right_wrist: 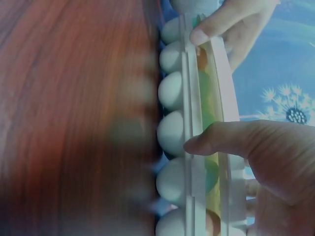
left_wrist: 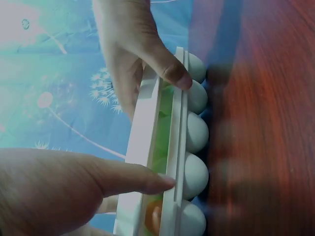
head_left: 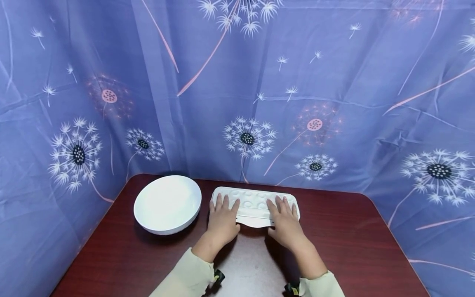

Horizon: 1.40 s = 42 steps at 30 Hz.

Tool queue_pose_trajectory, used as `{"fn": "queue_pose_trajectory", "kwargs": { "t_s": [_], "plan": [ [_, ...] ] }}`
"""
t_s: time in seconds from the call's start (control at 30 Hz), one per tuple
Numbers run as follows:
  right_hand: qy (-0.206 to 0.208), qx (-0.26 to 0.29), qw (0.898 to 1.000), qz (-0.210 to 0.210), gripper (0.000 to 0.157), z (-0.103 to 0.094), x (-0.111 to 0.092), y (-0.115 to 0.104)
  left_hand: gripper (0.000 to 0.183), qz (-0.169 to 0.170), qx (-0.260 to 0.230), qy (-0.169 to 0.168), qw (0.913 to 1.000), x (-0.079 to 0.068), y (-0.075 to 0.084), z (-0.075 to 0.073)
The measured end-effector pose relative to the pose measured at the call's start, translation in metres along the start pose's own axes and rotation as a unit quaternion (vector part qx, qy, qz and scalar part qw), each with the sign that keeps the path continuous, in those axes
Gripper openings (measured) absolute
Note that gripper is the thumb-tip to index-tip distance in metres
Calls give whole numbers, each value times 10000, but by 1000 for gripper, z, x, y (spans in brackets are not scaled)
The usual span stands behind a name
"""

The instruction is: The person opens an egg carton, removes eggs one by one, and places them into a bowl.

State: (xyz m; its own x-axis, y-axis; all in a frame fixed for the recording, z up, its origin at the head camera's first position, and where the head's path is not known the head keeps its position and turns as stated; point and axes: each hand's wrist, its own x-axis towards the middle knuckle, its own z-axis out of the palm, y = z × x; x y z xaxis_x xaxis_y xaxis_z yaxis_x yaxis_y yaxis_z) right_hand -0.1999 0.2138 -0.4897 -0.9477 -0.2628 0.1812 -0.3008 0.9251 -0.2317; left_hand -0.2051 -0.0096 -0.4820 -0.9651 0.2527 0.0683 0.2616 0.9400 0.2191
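Note:
A white egg box [head_left: 253, 209] lies on the table, its lid topped with round dents. My left hand [head_left: 222, 222] holds the box's left end and my right hand [head_left: 288, 226] the right end, fingers spread over the lid and thumbs at the front edge. In the left wrist view, the thumb tip rests on the lower tray's rim [left_wrist: 173, 162], above a row of rounded white cups [left_wrist: 197, 129]. A narrow gap shows between lid and tray. Through it appear a green thing [right_wrist: 211, 174] and an orange one [left_wrist: 153, 216], partly hidden.
A large white bowl [head_left: 168, 205] stands left of the box. The dark red wooden table [head_left: 349, 247] extends to the right and toward me. Behind it hangs a blue curtain [head_left: 208, 123] with dandelion prints.

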Motion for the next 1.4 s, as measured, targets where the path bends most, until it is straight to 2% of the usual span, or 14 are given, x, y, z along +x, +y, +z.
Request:
{"fn": "queue_pose_trajectory", "kwargs": {
  "t_s": [0.37, 0.53, 0.93, 1.1, 1.27, 1.4],
  "plan": [
    [349, 134, 9984, 425, 85, -6, -15, 21, 79, -359, -802, 390, 9954, -10, -20, -5],
    [530, 175, 9972, 502, 84, -10, -24, 28, 80, -506, -1014, 391, 9928, -14, -25, -5],
    [530, 169, 9946, 871, 86, -10, -41, 43, 84, -665, -1258, 426, 9889, -26, -30, 4],
    [380, 274, 9917, 1197, 85, -7, -44, 47, 88, -823, -1278, 666, 9861, -27, -34, 9],
    [306, 525, 9874, 1463, 78, -3, -43, 49, 89, -975, -1382, 772, 9826, -31, -36, 11],
    [401, 784, 9848, 1497, 66, -1, -43, 50, 86, -976, -1527, 816, 9800, -33, -36, 11]
  ]
}}
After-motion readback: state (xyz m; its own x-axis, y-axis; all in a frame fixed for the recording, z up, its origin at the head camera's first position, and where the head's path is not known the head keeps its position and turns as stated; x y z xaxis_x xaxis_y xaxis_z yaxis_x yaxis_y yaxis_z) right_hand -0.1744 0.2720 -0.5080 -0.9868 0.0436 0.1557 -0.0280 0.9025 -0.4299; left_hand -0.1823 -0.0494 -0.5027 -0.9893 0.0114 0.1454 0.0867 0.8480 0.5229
